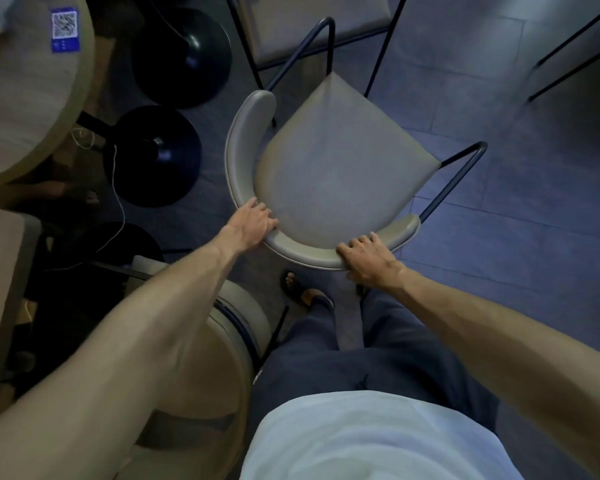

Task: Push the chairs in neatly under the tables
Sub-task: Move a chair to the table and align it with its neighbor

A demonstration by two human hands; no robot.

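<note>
The grey chair point(326, 161) is being held by its curved backrest point(236, 157) with both hands. The left hand point(252, 221) is gripping the left part of the curve and the right hand point(369, 258) the right part. The fingers point(262, 211) of each hand are being curled over the padded top edge. The chair is standing on the tiled floor point(499, 237), apart from the round desk point(32, 109) at the upper left, and its seat is being pointed away from that desk.

For a neat result, the chair is probably being asked to turn first, so that the seat is facing the desk. After that an even push from both hands seems wise, so that the frame is not being twisted.

The room on the left is being narrowed. Black disc bases point(153, 155) are standing between chair and desk, and a white cable point(118, 199) is lying over them; a chair leg could be caught there. A second chair point(312, 26) is standing just beside the front corner, and a third chair point(236, 323) is close to the person's left side. More open floor is being offered on the right for swinging.
</note>
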